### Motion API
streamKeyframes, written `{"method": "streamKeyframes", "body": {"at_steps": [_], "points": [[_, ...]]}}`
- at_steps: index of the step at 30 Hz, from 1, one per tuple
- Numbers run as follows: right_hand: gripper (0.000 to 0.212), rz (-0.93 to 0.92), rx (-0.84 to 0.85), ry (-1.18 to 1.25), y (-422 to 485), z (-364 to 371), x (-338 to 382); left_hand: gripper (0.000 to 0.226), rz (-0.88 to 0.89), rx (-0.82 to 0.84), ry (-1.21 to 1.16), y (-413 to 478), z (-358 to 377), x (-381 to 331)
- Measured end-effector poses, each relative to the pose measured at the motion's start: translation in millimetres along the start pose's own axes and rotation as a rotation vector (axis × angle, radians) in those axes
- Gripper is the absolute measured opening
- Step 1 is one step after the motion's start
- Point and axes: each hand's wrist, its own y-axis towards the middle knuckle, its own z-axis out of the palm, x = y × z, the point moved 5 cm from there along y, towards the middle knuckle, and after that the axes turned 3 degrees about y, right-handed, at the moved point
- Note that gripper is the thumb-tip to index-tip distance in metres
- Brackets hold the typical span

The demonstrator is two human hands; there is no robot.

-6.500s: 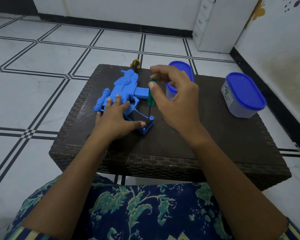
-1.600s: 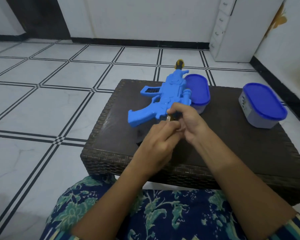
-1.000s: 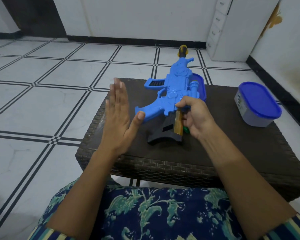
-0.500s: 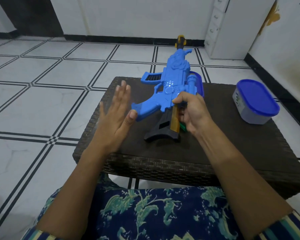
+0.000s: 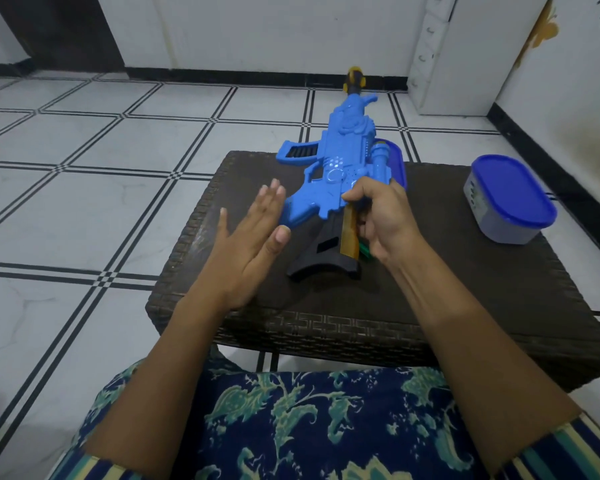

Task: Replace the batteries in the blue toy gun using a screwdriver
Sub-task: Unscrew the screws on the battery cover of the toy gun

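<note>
Now the right hand is closed around the gun near the join between its blue body and the black stock, thumb on the blue shell and fingers wrapped behind. It holds the toy propped with the stock's butt on the table and the yellow-tipped muzzle pointing away over the far edge. The left hand is open and flat, fingers together, empty, poised just beside the grip of the gun; I cannot tell whether its thumb tip touches the plastic. A gold strip runs down the stock beside the right fingers, and a green handle, probably the screwdriver, peeks out under that hand. Whether the hand holds it or it lies on the table, I cannot tell.

The gun looks like hollow moulded plastic: light, stiff, glossy and a bit slippery, with thin protruding parts that would snap if levered. The thick middle of the body or the stock seems the safest hold. Farther out, one blue-lidded tub sits to the right and another behind the gun.
</note>
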Motion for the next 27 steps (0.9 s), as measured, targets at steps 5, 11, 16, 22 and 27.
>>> {"method": "streamKeyframes", "body": {"at_steps": [5, 11, 16, 22, 27], "points": [[0.028, 0.019, 0.005, -0.025, -1, 1, -2, 0.078, 0.071, -0.238, 0.019, 0, -23, -10], [0.025, -0.022, -0.003, -0.050, -5, 1, 3, 0.090, -0.014, 0.124, 0.154, 1, 15, -2], [0.026, -0.004, -0.024, -0.047, -5, 0, 1, 0.091, -0.075, 0.144, 0.073, 2, 14, 2], [0.028, 0.004, 0.000, -0.047, -7, 5, -1, 0.112, -0.101, 0.190, 0.047, 0, 14, -6], [0.041, -0.008, 0.005, -0.023, -7, 9, 1, 0.122, -0.050, 0.158, 0.017, 0, 15, -32]]}}
